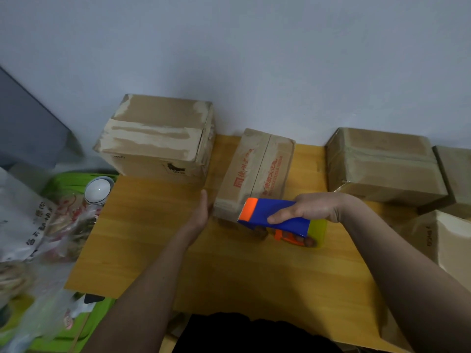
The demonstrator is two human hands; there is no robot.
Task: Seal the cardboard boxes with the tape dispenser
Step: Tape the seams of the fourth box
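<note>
Fingers of the left hand [201, 212] lie straight against the red-printed box [254, 174] — likely bracing it. Right hand [311, 208] fingers curl round the tape dispenser [275, 216], blade just before that box's near end — poised, seemingly, to tape.

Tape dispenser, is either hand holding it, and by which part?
The right hand grips the tape dispenser around its blue body, near the roll end. The left hand holds nothing.

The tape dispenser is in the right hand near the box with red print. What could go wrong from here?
1. The tape dispenser has a toothed blade at its orange end, and the open left hand rests beside the near end of the box with red print; it could be nicked.
2. That box lies askew on the table and may slide, leaving the tape crooked.
</note>
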